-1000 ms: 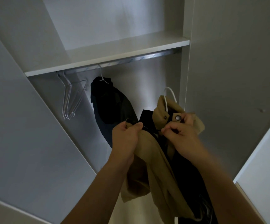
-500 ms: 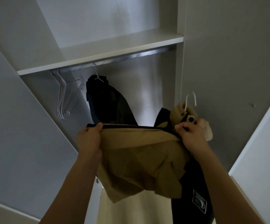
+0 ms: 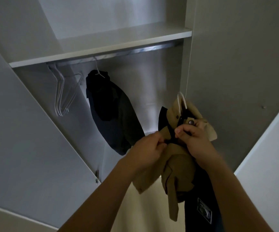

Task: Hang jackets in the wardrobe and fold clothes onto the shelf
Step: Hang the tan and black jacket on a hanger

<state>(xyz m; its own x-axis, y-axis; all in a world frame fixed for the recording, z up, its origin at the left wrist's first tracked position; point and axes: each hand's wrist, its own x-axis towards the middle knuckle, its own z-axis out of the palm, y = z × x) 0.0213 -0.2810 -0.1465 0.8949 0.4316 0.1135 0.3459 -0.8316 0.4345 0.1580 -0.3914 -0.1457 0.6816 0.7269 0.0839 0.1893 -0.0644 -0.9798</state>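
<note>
Left hand [image 3: 149, 144] and right hand [image 3: 192, 137] both pinch the tan jacket [image 3: 177, 166] at its front; its white hanger [image 3: 181, 101] is mostly hidden, its hem cut off below.

both hands [image 3: 152, 148] pinch tan jacket [image 3: 177, 169] | dark jacket [image 3: 113, 114] on rail [image 3: 135, 51]

Shelf [image 3: 118, 39] above rail [image 3: 135, 51] — empty hangers [image 3: 63, 96] left of hung jacket [image 3: 112, 114].
</note>
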